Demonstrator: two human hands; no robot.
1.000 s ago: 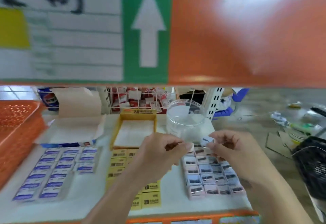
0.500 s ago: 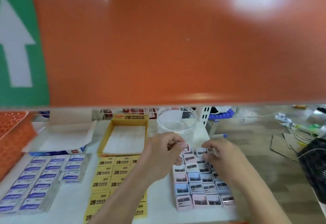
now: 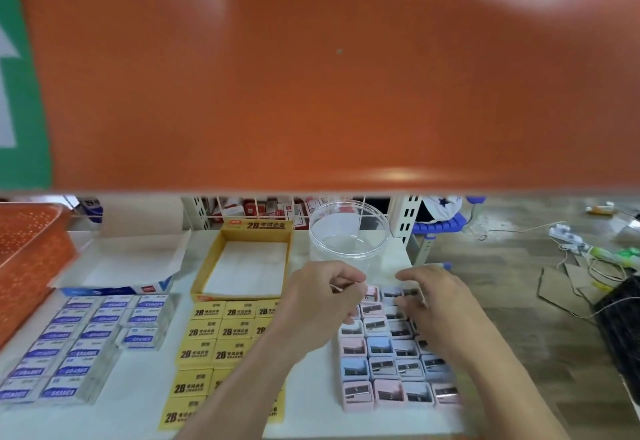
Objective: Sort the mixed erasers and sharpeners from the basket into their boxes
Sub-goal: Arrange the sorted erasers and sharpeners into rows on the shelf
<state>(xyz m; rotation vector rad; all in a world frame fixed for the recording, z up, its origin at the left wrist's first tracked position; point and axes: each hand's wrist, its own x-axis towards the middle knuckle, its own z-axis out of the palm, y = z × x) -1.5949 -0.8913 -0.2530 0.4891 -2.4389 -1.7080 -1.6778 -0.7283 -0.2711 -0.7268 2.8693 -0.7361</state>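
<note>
Pastel pink and blue sharpeners (image 3: 381, 367) lie in a tight grid on the white shelf (image 3: 311, 384). My right hand (image 3: 433, 301) reaches over the grid's far row, fingers curled round a pale sharpener (image 3: 412, 292) there. My left hand (image 3: 322, 304) hovers at the grid's far left corner, fingers curled and thumb against forefinger, beside a pink sharpener (image 3: 372, 292); I see nothing held in it. Yellow 2B erasers (image 3: 204, 332) lie in rows left of my forearm, and blue-labelled erasers (image 3: 69, 342) further left. An orange basket (image 3: 31, 259) stands at the far left.
An open yellow box (image 3: 207, 266) and an open blue-and-white box (image 3: 114, 259) stand behind the eraser rows. A clear round tub (image 3: 346, 232) stands behind the sharpeners. An orange shelf panel (image 3: 311, 76) hangs low overhead. A black crate (image 3: 620, 329) sits on the floor to the right.
Both hands came down from in front of the clear tub to the far row of the sharpener grid. The right hand's pale sharpener now sits at that row. The view shifted right.
</note>
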